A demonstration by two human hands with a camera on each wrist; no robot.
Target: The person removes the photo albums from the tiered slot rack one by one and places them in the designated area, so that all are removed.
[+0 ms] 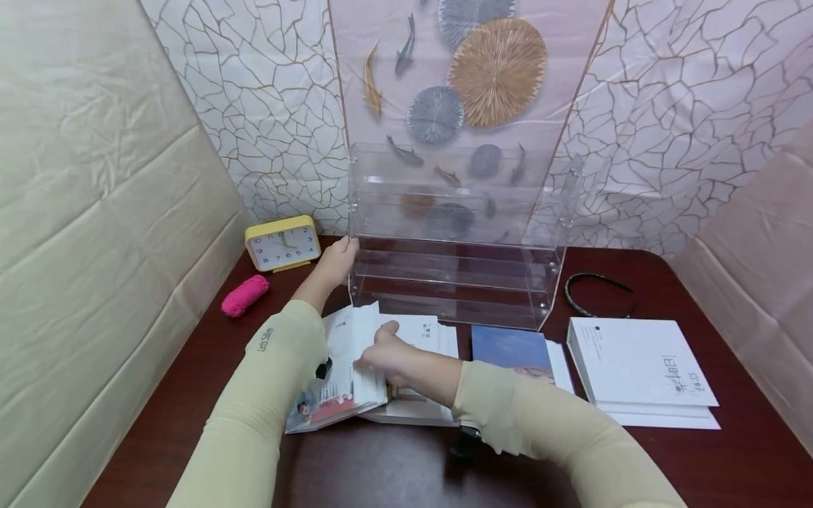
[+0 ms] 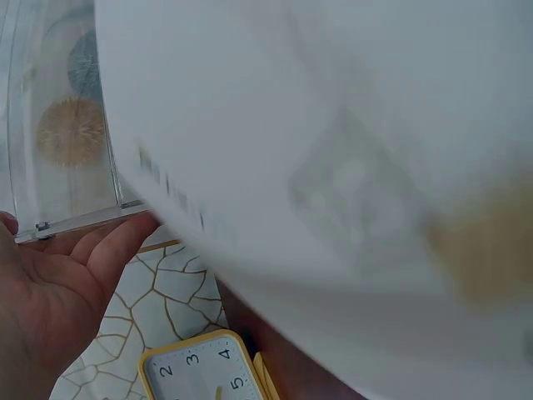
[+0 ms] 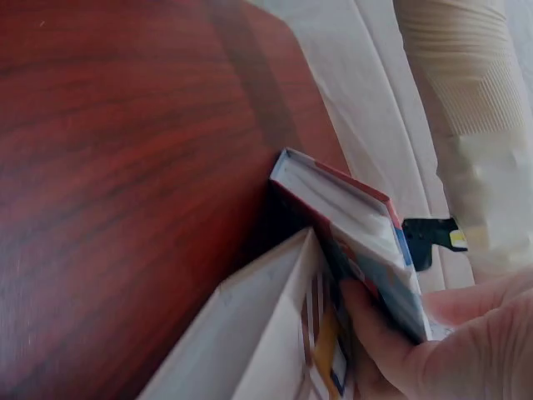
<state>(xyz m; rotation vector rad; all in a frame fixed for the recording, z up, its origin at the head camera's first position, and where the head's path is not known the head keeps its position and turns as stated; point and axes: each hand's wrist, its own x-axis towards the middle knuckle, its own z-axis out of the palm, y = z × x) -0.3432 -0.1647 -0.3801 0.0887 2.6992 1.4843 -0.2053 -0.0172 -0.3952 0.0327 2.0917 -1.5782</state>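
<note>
My left hand (image 1: 336, 262) holds the left side edge of a clear acrylic rack (image 1: 457, 247). In the left wrist view its fingers lie behind the clear panel (image 2: 92, 218), with a thumb tip at the panel's other side. My right hand (image 1: 395, 358) grips a book (image 1: 343, 346) with a pale cover and a pink and red lower part; the right wrist view shows this book (image 3: 366, 217) tilted, between thumb and fingers. Beside it, partly under the right hand, lies a stack of white books (image 1: 413, 328). A blurred white surface (image 2: 275, 125) fills much of the left wrist view.
A yellow alarm clock (image 1: 284, 243) and pink yarn (image 1: 245, 295) are at the left. Right of the stack lie a blue-covered book (image 1: 508, 347) and a white book (image 1: 641, 360). A dark headband (image 1: 593, 275) lies behind them. Patterned cloth (image 1: 686, 85) hangs behind the table.
</note>
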